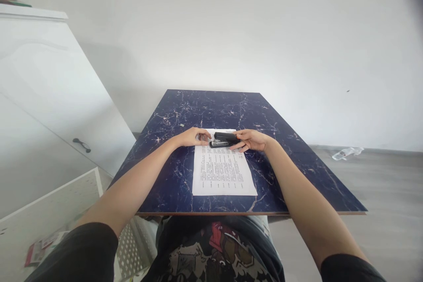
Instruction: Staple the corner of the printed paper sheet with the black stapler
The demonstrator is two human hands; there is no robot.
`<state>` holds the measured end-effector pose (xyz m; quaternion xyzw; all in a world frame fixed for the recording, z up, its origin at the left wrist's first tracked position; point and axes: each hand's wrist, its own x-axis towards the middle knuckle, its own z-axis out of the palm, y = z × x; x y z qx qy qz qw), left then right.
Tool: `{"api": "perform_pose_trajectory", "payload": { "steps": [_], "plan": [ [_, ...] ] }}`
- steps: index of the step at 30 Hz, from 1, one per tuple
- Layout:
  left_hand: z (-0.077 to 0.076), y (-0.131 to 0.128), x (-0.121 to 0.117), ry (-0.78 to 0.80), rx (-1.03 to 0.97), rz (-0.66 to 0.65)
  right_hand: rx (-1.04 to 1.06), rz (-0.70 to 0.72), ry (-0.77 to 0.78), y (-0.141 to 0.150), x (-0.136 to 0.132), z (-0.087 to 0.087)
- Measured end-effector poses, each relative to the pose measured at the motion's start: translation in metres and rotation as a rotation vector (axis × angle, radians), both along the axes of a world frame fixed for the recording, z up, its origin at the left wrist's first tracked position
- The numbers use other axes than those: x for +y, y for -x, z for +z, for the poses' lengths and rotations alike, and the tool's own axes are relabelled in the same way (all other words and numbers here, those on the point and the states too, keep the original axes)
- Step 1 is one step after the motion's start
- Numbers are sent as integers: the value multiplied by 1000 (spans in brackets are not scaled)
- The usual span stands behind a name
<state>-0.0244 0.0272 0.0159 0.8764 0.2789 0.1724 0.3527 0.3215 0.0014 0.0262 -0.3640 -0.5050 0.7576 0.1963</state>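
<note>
A black stapler (pixel 226 137) lies sideways above the far part of a printed sheet of paper (pixel 222 172), its jaws parted and pointing left. My right hand (pixel 253 140) grips the stapler's rear end between thumb and fingers. Just left of the jaws is my left hand (pixel 194 136), its thumb and fingers curved and apart around the sheet's far left edge. Whether those fingertips touch the paper or the stapler, I cannot tell. Part of the sheet's far end is hidden beneath the stapler and hands.
The paper lies on a dark blue marble-patterned table (pixel 211 110) against a white wall. On the left stand a white cabinet (pixel 49 79) with a dark handle and a white-rimmed container (pixel 99 180). Clear plastic packaging (pixel 347 153) lies on the floor to the right.
</note>
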Motion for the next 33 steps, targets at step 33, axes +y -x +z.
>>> {"api": "perform_pose_trajectory", "payload": {
  "steps": [33],
  "plan": [
    [0, 0, -2, 1, -21, 7, 66, 12, 96, -1, 5, -4]
  ]
}}
